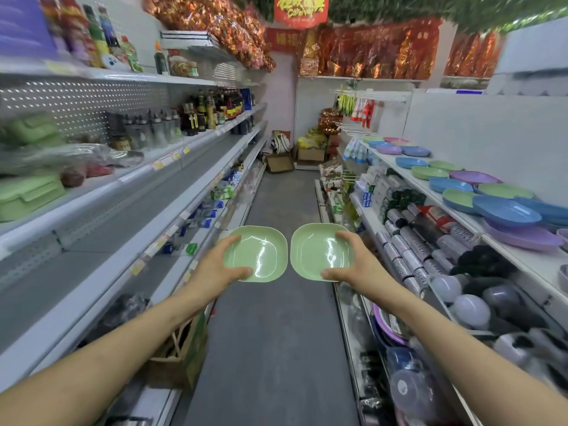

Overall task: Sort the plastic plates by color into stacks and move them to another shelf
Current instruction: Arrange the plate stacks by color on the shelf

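Observation:
I hold two light green square plates out over the aisle floor, side by side and almost touching. My left hand [215,265] grips the left green plate [261,256] by its left edge, thumb on the near rim. My right hand [353,262] grips the right green plate [316,250] by its right edge in the same way. Several more plates in blue [504,212], green [428,172] and purple [522,236] lie spread and partly overlapping along the top shelf on the right.
A long white shelf [101,216] on the left has bare grey stretches, with green lunch boxes [27,195] and bottles [212,110] along it. Lower right shelves hold rolls, bulbs [470,310] and tubs. Cardboard boxes [279,162] stand at the aisle's far end.

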A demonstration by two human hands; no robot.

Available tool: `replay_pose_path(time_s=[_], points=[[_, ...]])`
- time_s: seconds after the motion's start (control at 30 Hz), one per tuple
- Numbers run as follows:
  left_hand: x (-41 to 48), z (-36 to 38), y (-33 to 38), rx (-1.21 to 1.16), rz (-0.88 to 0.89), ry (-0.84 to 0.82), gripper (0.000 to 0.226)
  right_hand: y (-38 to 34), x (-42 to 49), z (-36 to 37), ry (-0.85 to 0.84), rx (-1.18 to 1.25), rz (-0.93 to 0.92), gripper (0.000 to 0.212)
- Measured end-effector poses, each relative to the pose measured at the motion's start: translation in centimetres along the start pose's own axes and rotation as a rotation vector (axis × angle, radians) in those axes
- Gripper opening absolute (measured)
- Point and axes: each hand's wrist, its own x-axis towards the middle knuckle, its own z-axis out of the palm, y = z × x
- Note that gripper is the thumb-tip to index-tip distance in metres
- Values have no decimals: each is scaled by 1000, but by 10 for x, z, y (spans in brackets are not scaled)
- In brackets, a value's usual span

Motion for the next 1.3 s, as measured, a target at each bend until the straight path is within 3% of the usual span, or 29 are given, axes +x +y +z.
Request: replay_pose_path(time_s=[0.63, 1.3], points=[[210, -34, -45, -35, 66, -30, 81, -15, 187, 33, 61, -98, 4, 90], [451, -12, -62, -72, 45, 8, 80, 43, 435, -5, 49, -99, -40, 93]])
